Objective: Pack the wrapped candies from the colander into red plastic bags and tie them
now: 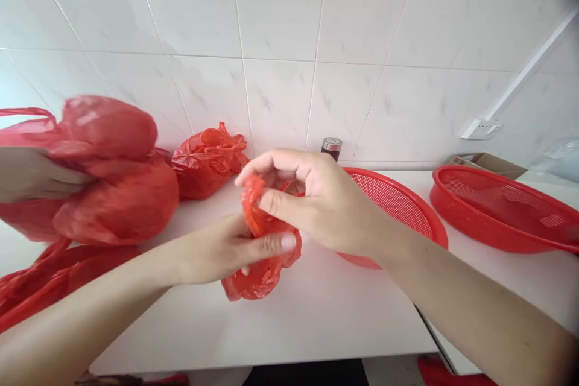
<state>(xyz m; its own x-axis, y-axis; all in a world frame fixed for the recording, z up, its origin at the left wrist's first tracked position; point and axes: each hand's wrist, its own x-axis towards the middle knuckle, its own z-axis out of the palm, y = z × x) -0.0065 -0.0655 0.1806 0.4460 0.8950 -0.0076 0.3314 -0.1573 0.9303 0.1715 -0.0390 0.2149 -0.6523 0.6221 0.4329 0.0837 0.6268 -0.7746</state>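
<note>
Between my two hands, above the white table, is a crumpled red plastic bag (260, 280). My left hand (230, 250) is wrapped round its lower part, the thumb pressed along the front. My right hand (303, 199) pinches the upper end of the same bag between thumb and fingers. What the bag contains, if anything, cannot be seen. Behind my left hand, a red plastic bag (208, 160) lies bunched against the wall.
At the left, another person's hand (40, 175) reaches to full red bags (122, 193). Right of my hands lies a red mesh basket (436, 232), with a second red basket (474, 235) farther right. A dark jar (332, 148) and an opened cardboard box (493, 164) stand near the tiled wall.
</note>
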